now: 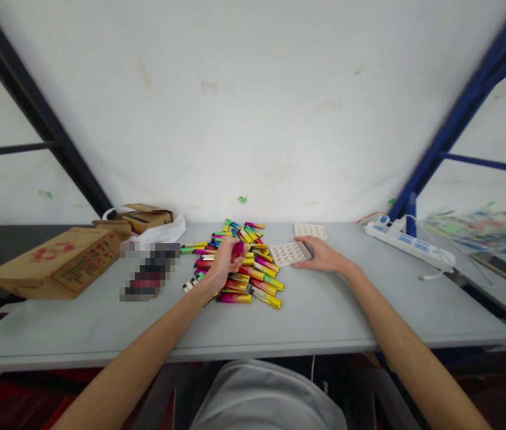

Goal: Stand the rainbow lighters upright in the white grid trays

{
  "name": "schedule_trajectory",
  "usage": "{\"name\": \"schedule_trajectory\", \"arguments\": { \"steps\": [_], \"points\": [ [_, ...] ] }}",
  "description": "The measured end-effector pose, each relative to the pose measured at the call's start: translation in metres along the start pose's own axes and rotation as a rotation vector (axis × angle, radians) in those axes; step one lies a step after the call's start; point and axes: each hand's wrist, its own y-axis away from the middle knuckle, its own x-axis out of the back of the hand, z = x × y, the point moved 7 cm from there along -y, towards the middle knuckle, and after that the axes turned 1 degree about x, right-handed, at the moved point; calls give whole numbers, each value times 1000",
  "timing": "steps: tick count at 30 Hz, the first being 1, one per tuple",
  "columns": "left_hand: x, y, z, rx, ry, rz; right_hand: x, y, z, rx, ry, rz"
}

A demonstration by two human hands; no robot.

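A heap of shiny, multicoloured lighters [265,285] lies in the middle of the table, mostly yellow, red, pink and green. Over the heap, my left hand [222,264] is closed around a magenta lighter [238,248]; its fingers hide part of it. To the right, my right hand [321,254] grips the right edge of a white tray with rows of small holes [289,254], thumb and fingers on either side. This tray rests beside the heap's right edge. Behind it, near the wall, lies a second white holed tray [310,230].
Cardboard boxes [74,257] and a white plastic bag [163,232] stand at the left, with a blurred-out item in front. A white power strip [409,243] with cables lies at the right. A white wall [253,119] closes off the table's [307,322] back.
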Motion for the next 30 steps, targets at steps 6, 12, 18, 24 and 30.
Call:
{"name": "schedule_trajectory", "arguments": {
  "steps": [6,12,18,24,30],
  "points": [
    [-7,-3,2,-77,16,-85,-1,0,0,8,-14,6],
    [-24,-16,9,-226,-90,-178,-2,-1,2,21,-19,45],
    [-40,-48,29,-412,-344,-180,-3,-2,1,26,-28,52],
    [-37,-78,24,-565,-659,-99,2,1,1,17,-107,22],
    [-33,-81,11,-577,-694,-104,6,4,5,-6,-155,-14]
  ]
}}
